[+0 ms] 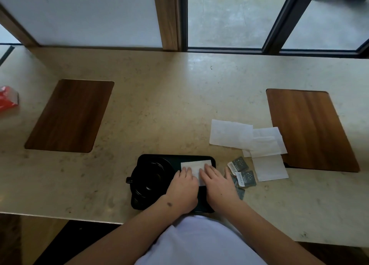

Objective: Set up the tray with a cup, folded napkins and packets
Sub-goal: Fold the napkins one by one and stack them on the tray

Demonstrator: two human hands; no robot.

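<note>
A black tray [175, 158] lies at the near edge of the counter. On its left half stands a black cup [148, 176] on a saucer, handle to the left. A white folded napkin [196, 165] lies on the tray's right half. My left hand [184, 186] and my right hand [216, 182] both rest flat on the napkin's near part, fingers spread and pressing down. Several dark grey packets [242, 172] lie on the counter just right of the tray. More white napkins [249, 138] lie unfolded further right.
Two wooden inlay mats are set in the beige counter, one at the left [69, 115] and one at the right [311, 128]. A red plastic pack [8, 97] sits at the far left edge. Windows run along the back.
</note>
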